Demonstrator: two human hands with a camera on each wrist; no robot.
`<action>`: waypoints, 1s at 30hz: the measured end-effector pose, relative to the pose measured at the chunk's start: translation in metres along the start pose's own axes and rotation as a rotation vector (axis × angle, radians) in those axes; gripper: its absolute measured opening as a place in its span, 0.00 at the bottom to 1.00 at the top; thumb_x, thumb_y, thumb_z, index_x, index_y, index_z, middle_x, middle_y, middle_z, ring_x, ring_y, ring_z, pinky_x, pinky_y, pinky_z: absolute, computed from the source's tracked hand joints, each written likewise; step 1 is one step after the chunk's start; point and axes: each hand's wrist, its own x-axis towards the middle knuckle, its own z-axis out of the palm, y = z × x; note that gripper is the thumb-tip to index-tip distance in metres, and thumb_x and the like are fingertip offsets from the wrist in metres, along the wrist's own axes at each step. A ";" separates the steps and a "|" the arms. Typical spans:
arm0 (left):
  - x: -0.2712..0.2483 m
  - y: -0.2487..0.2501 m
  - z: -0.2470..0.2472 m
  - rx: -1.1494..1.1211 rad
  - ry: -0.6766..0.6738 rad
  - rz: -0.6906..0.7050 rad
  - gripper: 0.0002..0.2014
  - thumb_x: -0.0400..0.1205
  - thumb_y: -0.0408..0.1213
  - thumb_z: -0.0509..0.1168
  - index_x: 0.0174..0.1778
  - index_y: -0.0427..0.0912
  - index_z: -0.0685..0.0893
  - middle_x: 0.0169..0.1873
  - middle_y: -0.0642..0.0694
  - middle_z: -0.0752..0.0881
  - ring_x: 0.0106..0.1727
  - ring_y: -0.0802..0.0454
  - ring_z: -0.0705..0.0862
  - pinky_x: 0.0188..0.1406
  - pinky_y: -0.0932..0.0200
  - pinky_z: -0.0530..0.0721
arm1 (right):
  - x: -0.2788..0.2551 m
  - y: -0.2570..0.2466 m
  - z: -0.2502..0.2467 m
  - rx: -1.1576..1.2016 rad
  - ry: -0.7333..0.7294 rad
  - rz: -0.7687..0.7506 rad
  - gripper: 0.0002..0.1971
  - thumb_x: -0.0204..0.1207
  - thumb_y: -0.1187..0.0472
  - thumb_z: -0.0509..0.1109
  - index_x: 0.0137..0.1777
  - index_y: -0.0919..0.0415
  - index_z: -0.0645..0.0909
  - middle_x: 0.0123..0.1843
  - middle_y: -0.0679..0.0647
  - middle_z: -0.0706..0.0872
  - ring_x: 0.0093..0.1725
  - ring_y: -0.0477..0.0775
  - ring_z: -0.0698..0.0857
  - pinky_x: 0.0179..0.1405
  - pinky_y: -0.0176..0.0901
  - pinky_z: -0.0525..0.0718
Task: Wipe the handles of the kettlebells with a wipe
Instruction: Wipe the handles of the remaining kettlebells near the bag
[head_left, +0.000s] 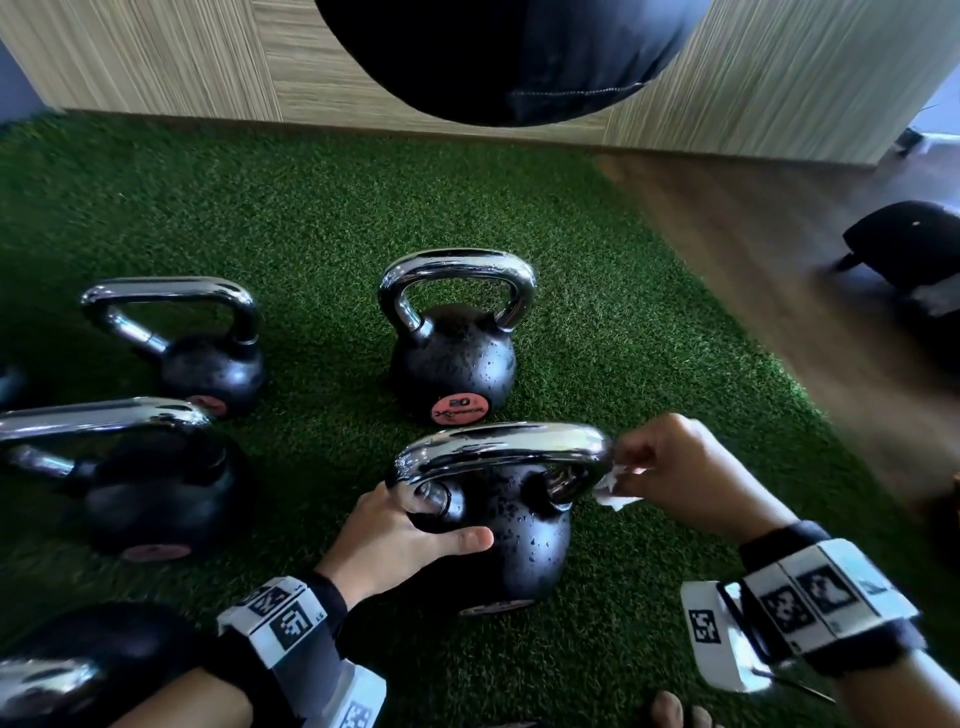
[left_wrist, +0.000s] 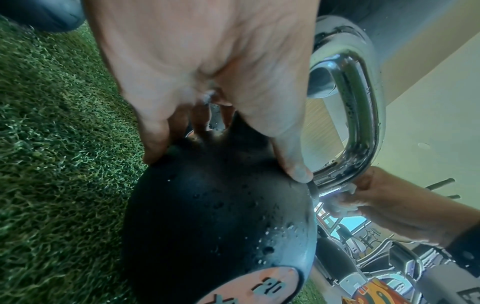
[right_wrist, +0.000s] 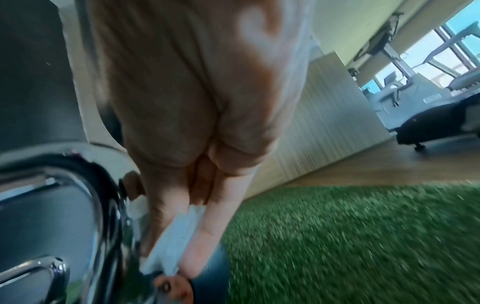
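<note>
A black kettlebell with a chrome handle stands on green turf near me, wet with droplets. My left hand grips the left base of the handle and the ball's shoulder, thumb across the front. My right hand pinches a small white wipe against the handle's right bend. In the right wrist view the wipe lies between fingers and thumb, against the chrome.
Three more kettlebells stand on the turf: one behind, two at left. Another ball is at bottom left. A black bag hangs overhead. A wood floor and a black machine lie right.
</note>
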 end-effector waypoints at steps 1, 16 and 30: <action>0.001 -0.002 0.001 -0.005 -0.007 -0.005 0.18 0.56 0.70 0.81 0.40 0.80 0.89 0.46 0.82 0.87 0.53 0.85 0.82 0.52 0.85 0.74 | 0.002 0.005 0.008 0.031 -0.002 0.018 0.06 0.66 0.62 0.87 0.38 0.52 0.93 0.28 0.26 0.86 0.29 0.29 0.84 0.28 0.21 0.74; 0.018 0.057 -0.086 -0.259 0.283 0.235 0.20 0.86 0.26 0.67 0.60 0.60 0.90 0.58 0.55 0.93 0.65 0.56 0.90 0.68 0.53 0.86 | -0.018 -0.020 -0.031 0.365 0.365 0.025 0.09 0.68 0.60 0.85 0.47 0.48 0.94 0.41 0.45 0.94 0.41 0.47 0.92 0.39 0.33 0.85; -0.019 0.119 -0.055 -0.656 -0.197 0.261 0.20 0.76 0.46 0.73 0.61 0.43 0.93 0.59 0.37 0.93 0.61 0.45 0.91 0.62 0.54 0.90 | -0.025 -0.117 -0.018 0.241 0.505 -0.406 0.22 0.60 0.55 0.89 0.47 0.52 0.79 0.38 0.47 0.80 0.33 0.47 0.79 0.31 0.35 0.77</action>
